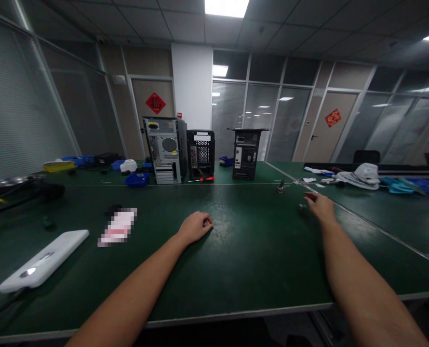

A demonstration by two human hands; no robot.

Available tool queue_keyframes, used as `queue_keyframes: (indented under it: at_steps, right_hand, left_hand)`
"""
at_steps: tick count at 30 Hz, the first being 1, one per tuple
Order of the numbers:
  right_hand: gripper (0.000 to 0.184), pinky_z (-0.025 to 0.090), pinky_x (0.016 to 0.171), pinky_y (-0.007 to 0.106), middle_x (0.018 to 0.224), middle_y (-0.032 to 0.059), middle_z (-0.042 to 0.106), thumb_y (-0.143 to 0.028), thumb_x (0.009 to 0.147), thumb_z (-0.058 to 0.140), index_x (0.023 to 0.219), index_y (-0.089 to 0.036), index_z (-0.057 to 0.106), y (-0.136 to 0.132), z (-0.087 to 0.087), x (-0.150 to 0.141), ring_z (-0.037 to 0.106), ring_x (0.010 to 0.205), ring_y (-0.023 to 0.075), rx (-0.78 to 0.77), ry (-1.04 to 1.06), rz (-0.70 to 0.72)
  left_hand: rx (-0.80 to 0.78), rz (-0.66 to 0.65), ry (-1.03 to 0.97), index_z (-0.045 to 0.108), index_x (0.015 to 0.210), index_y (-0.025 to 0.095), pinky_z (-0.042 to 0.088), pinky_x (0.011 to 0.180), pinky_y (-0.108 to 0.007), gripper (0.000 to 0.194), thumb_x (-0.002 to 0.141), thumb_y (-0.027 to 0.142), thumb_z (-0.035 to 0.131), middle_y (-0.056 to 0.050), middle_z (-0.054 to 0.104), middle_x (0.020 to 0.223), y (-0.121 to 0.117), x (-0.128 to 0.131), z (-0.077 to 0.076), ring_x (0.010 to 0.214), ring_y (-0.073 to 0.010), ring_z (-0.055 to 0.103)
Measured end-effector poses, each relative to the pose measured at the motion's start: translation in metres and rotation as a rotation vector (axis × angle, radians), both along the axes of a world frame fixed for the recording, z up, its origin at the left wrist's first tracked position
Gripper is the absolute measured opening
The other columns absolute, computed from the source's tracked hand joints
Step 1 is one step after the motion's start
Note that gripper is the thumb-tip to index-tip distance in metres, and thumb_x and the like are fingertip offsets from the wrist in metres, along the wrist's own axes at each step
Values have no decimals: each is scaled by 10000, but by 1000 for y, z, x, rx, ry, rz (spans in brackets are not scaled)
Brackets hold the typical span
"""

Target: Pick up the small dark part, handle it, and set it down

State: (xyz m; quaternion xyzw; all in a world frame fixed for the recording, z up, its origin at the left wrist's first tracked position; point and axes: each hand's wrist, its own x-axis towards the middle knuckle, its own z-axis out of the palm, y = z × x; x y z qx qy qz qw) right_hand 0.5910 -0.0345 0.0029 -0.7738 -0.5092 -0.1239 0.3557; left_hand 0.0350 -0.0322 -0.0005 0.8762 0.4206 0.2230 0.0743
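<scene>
My left hand (196, 225) rests on the green table (236, 270) near the middle, its fingers curled together. What they hold, if anything, is hidden. My right hand (321, 207) is stretched out over the right part of the table, with finger and thumb a little apart and nothing visible between them. Just left of and below its fingertips lies a small metal part (302, 207), apart from the hand. Farther back stands another small metal piece (280, 187) with a thin upright top.
Three computer towers, one silver-backed (166, 149), one black (201, 156) and one dark (246, 156), stand at the back. A red screwdriver (207, 179) and a blue bin (137, 180) are near them. A white power bank (46, 260) with a cable lies left. A white cap (364, 176) sits right.
</scene>
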Motion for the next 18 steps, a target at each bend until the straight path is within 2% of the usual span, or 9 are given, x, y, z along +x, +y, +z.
queue_keyframes:
  at_steps: [6,12,18]
  right_hand:
    - [343,505,831,391,1006,117,769,-397,891,578,1077,-190,778,0,2,2,695,921,290,-152,-36,17]
    - [362,492,853,387,1092,117,760,-384,897,547,1103,-187,768,3,-1,3,690,952,290,-156,-86,80]
    - [411,485,844,395,1042,112,768,-445,898,518,1107,-192,766,8,-2,5,683,956,304,-219,-81,120]
  left_hand:
    - [-3,-2,0,719,925,222,425,738,-281,131,890,322,642,-13,698,822,1,0,-1,847,-208,612]
    - [2,-13,18,707,930,222,425,751,-284,135,905,317,613,-18,693,829,0,5,-1,861,-210,608]
    - [21,26,107,671,962,218,433,726,-284,178,947,335,538,-46,690,861,-4,14,1,875,-217,627]
